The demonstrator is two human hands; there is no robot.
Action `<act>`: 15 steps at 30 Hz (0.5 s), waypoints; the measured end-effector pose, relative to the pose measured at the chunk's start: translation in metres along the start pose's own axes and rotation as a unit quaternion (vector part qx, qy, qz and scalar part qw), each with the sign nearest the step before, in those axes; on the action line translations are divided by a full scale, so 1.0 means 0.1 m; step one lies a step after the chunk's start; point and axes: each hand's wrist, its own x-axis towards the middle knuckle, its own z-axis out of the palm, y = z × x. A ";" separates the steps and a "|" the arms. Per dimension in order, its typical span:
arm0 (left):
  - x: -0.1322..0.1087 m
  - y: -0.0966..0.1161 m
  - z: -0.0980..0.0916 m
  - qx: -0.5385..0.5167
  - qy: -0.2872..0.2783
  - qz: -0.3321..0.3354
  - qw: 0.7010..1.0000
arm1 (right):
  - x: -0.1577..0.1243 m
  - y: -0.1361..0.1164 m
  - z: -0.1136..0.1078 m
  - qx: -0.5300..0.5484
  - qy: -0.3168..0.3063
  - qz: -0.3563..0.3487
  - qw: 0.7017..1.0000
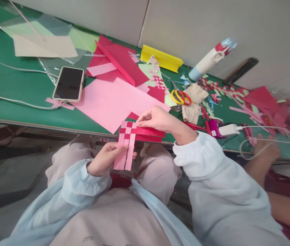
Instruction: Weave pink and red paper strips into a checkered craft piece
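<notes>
Pink and red paper weave [127,138], centre of the frame, one piece, between both hands; pink strips [120,160] forming its long axis, checked patch [128,130] at top, loose ends downward and slightly left; red strips [151,139] reaching rightward beneath the right hand; left hand [106,158], lower left of the patch, closed, thumb over the pink strips, fingers behind; right hand [157,119], upper right, nearer the patch, thumb and forefinger pinched on its upper right corner; pink sheet [111,99] above, upon green table [19,82].
</notes>
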 end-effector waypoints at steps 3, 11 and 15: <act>0.00 0.01 0.01 0.002 -0.001 -0.005 1.000 | 0.01 0.02 0.01 -0.001 -0.004 -0.008 1.000; 0.01 0.08 0.09 0.019 0.018 -0.002 1.000 | 0.02 0.03 0.04 0.008 -0.012 0.004 1.000; 0.00 0.08 0.09 0.021 0.020 -0.012 0.999 | 0.01 0.02 0.04 0.003 -0.011 0.011 1.000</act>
